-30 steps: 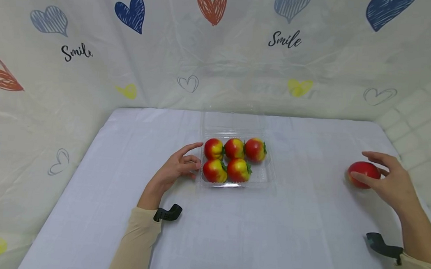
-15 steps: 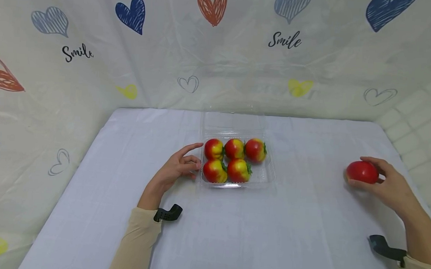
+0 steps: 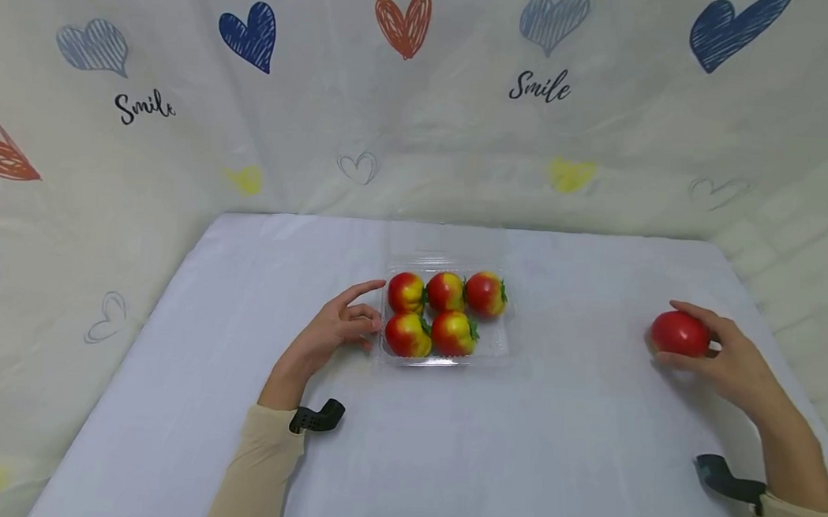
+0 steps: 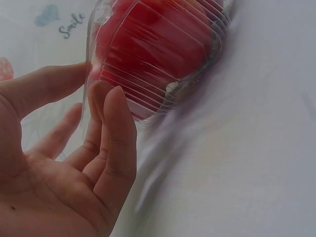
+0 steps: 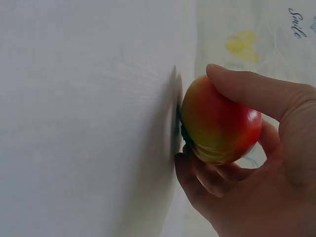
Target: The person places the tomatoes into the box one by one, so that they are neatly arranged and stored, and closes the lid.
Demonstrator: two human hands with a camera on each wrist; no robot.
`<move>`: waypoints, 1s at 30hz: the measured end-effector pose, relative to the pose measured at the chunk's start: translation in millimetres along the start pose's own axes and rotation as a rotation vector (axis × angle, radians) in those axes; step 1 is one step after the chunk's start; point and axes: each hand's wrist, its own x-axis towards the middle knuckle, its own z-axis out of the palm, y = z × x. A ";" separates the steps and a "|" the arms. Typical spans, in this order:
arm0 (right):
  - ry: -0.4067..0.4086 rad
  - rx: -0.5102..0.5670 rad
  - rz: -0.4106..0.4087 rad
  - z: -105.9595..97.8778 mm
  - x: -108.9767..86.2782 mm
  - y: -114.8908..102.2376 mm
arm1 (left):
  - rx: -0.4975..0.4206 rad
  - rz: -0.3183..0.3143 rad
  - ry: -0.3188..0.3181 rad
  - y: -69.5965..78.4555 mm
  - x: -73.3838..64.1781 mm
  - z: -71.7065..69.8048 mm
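In the head view my right hand (image 3: 731,365) holds a glossy red-and-yellow fruit (image 3: 680,334) between thumb and fingers at the right of the table. The right wrist view shows the same fruit (image 5: 222,123) close over the cloth, its green leafy end facing down. My left hand (image 3: 334,329) is at the left side of a clear plastic clamshell box (image 3: 490,346). Its loosely bent fingers touch the box's rim, as the left wrist view also shows. Inside the box lie several similar fruits (image 3: 406,292), in two rows, with a bare spot at the front right.
Behind the box its transparent lid (image 3: 447,241) stands raised. A white cloth covers the table (image 3: 551,457). A pale curtain (image 3: 310,102) printed with hearts hangs along the table's far side and left.
My right fingers have come in around the fruit, and hand and fruit have shifted slightly left. The left hand stays by the box. The head view has tilted a little.
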 end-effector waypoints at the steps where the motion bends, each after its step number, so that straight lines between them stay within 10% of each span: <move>1: 0.006 0.005 0.000 2.9 0.5 -1.6 | 0.004 -0.004 0.005 -0.6 -1.6 -1.2; 30: 0.147 0.119 -0.092 23.0 -1.6 -46.5 | 0.010 0.006 -0.002 -0.3 -1.5 1.7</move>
